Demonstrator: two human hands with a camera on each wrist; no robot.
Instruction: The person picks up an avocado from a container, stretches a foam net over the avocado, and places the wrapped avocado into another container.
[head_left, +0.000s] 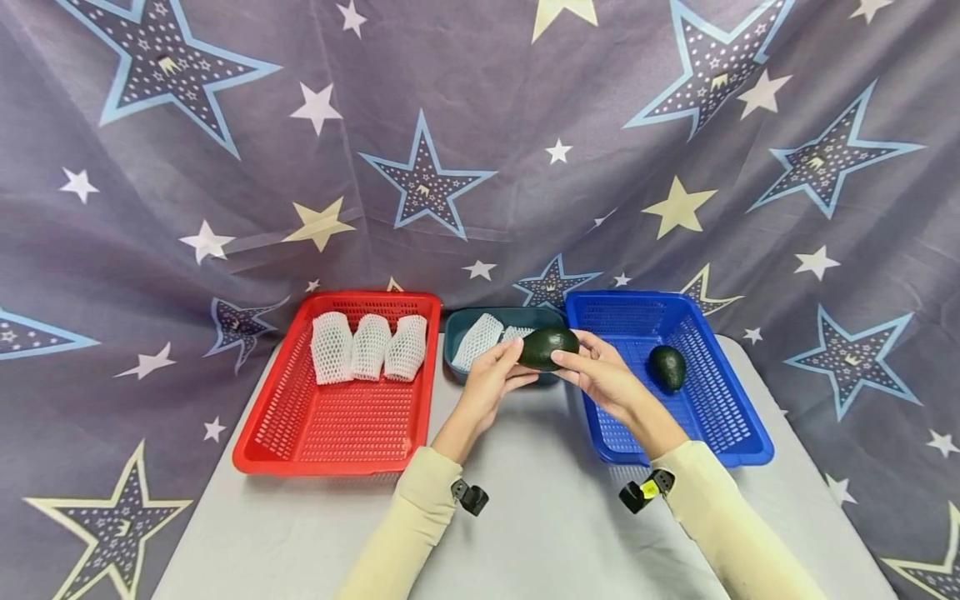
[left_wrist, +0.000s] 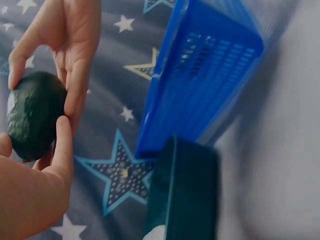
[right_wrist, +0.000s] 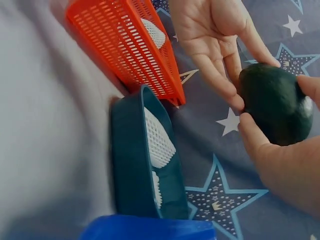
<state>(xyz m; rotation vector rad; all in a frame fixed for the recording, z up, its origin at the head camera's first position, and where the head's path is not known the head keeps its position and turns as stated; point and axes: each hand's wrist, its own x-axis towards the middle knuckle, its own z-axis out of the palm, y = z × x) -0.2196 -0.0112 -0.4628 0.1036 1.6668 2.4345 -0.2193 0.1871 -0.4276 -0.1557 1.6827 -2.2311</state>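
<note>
A dark green avocado (head_left: 550, 347) is held up between both hands, above the front of a teal basket (head_left: 451, 333). My left hand (head_left: 491, 377) pinches its left end between thumb and fingers. The right hand (head_left: 602, 372) grips the other end, thumb across the near side. In the left wrist view the avocado (left_wrist: 36, 116) shows bumpy, glossy skin with fingertips at both ends. White foam net sleeves (head_left: 478, 340) lie in the teal basket, one partly hidden behind the left hand and the avocado.
On the left stands a red basket (head_left: 352, 423) with three white foam-netted items (head_left: 371, 347) in a row at its far end. A blue basket (head_left: 622, 433) on the right holds another avocado (head_left: 667, 368). A star-patterned curtain (head_left: 420, 267) hangs right behind the baskets.
</note>
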